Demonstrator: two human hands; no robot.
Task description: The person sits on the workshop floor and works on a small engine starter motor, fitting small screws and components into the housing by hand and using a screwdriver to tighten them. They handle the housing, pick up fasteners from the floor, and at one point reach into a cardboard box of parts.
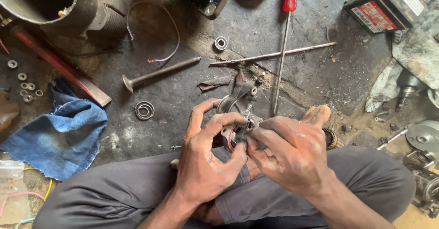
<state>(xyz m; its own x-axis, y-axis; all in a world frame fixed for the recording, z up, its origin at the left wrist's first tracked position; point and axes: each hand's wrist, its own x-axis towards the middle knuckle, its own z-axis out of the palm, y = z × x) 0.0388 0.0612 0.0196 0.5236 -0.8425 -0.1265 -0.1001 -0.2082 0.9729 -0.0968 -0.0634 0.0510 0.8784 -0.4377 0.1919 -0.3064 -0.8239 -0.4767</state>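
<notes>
Fingers of both hands, left hand point(206, 160) and right hand point(290, 153), pinch a small metal housing point(235, 114); a black box point(382, 5) with a red label lies top right.

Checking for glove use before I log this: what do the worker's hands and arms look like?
Both the left hand and right hand are bare, no gloves, smeared with dark grease. Forearms are uncovered, no sleeves visible. No rings, watch or bracelets show.

Red-handled screwdriver point(287, 37), blue denim rag point(59, 135), grey metal housing point(238, 112) with red ring.

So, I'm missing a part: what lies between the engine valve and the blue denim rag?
In the head view, a coiled valve spring lies on the floor between engine valve and denim rag.
</notes>
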